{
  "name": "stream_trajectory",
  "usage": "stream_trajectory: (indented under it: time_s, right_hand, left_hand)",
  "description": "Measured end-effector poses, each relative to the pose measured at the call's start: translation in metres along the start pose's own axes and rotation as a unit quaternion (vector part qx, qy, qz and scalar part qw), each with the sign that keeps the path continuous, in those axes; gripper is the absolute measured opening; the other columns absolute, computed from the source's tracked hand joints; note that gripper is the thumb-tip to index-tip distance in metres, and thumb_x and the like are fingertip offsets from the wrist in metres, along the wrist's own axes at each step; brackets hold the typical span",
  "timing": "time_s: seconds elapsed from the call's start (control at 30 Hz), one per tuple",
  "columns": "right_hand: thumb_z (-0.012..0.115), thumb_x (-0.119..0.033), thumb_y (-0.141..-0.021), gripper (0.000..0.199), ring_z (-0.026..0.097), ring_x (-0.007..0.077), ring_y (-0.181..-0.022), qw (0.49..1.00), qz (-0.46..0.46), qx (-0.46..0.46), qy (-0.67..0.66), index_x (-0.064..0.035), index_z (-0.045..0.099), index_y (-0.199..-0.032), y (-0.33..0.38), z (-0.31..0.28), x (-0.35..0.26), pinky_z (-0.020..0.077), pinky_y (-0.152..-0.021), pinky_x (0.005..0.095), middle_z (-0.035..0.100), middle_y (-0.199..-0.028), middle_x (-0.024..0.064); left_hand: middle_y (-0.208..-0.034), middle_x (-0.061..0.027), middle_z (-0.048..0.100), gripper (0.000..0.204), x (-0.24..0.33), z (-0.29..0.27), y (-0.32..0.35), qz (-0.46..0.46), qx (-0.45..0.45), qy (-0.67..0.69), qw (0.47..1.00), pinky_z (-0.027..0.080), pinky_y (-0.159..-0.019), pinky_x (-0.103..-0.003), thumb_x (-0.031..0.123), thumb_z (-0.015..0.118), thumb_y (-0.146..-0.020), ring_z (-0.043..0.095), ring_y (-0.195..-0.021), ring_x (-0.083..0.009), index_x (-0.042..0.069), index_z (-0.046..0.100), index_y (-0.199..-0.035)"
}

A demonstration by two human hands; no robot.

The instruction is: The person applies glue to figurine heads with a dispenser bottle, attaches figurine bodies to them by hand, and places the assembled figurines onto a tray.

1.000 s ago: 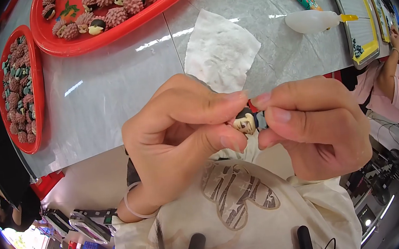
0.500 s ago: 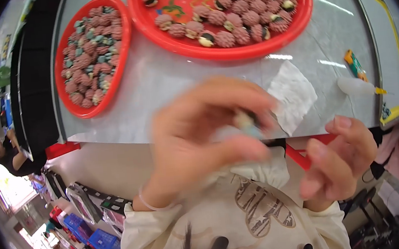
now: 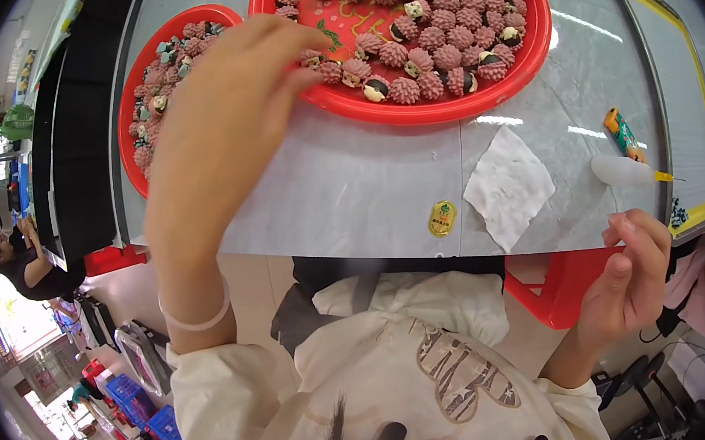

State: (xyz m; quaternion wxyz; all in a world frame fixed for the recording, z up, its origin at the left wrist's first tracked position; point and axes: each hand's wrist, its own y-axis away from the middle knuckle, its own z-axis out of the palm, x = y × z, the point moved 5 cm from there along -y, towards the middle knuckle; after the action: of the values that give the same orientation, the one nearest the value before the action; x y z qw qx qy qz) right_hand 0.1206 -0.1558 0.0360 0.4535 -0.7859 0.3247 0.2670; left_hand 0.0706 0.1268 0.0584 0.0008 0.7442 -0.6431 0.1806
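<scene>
My left hand [image 3: 226, 117] reaches over the left rim of a large red tray [image 3: 410, 113] of pink ridged pieces [image 3: 460, 37], some showing cream and black parts. Its thumb and fingertips close around a spot by the pieces at that rim; whatever is between them I cannot make out. Part of a smaller red tray [image 3: 128, 149], holding pink and grey-blue pieces, is hidden behind that forearm. At the table's near edge, my right hand [image 3: 630, 281] has loosely curled fingers apart from the thumb, with nothing seen in them. The nearest thing to it is a white squeeze bottle [image 3: 620, 170] with a yellow needle tip.
On the grey table [image 3: 364, 167] lie a crumpled white tissue [image 3: 510, 189], a small gold oval label [image 3: 443, 218] and an orange-green tube [image 3: 623, 136]. A yellow-edged frame [image 3: 682, 82] stands at the right. Below the table is a red stool [image 3: 562, 288]. Other people sit at both sides.
My left hand has moved from in front of me, where it held a small pale piece, up and left to the large tray. The gold label is now uncovered. My right hand has shifted slightly right.
</scene>
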Motion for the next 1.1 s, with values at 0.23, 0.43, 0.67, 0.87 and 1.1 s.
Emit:
stream_trajectory:
  time_s: [0.23,0.43,0.67,0.87,1.1]
  right_hand:
    - [0.047,-0.004,-0.08,0.015,0.045,0.0148,-0.07,0.998,0.022,0.046,0.033,0.0062,0.053,-0.089,0.001,-0.029,0.022,0.0363,-0.061,0.0217,0.052,-0.088,0.0129]
    - [0.049,-0.003,-0.078,0.023,0.048,0.0158,-0.088,0.992,0.111,0.061,0.02,0.004,0.05,-0.099,-0.021,-0.017,0.042,0.0358,-0.078,0.0243,0.053,-0.099,0.0113]
    - [0.055,-0.017,-0.077,0.036,0.05,0.0144,-0.083,0.978,0.178,-0.038,-0.105,0.0051,0.047,-0.104,-0.021,0.011,0.04,0.0369,-0.077,0.0239,0.053,-0.092,0.0106]
    - [0.066,-0.024,-0.07,0.047,0.054,0.015,-0.074,0.943,0.231,-0.065,-0.229,0.0048,0.046,-0.101,-0.018,0.001,0.026,0.0436,-0.064,0.0233,0.054,-0.089,0.0142]
    - [0.061,-0.038,-0.072,0.05,0.044,0.0172,-0.086,0.954,0.155,-0.112,-0.23,-0.0009,0.044,-0.099,-0.029,0.001,0.017,0.0373,-0.069,0.0227,0.046,-0.09,0.013]
  left_hand:
    - [-0.087,-0.0097,0.052,0.018,-0.013,0.026,-0.022,0.005,-0.098,0.066,0.993,0.041,-0.072,-0.027,-0.007,0.041,-0.074,0.052,-0.083,-0.0202,-0.002,0.052,-0.087]
    - [-0.079,-0.0116,0.053,0.01,-0.009,0.023,-0.012,0.018,0.013,0.144,0.989,0.04,-0.065,-0.029,0.001,0.047,-0.075,0.051,-0.072,-0.0243,0.0,0.052,-0.083]
    - [-0.085,-0.01,0.057,0.012,0.0,0.013,-0.013,-0.061,0.032,0.185,0.98,0.042,-0.063,-0.025,0.0,0.048,-0.076,0.055,-0.071,-0.0162,-0.001,0.053,-0.086]
    - [-0.099,-0.0151,0.05,0.031,0.042,0.036,0.026,-0.063,0.026,0.655,0.752,0.042,-0.069,-0.023,0.018,0.06,-0.075,0.054,-0.082,-0.0192,0.002,0.047,-0.098]
    - [-0.091,-0.015,0.051,0.036,0.083,0.074,0.045,-0.189,0.004,0.769,0.611,0.044,-0.057,-0.02,0.023,0.067,-0.069,0.055,-0.073,-0.0173,0.004,0.045,-0.091]
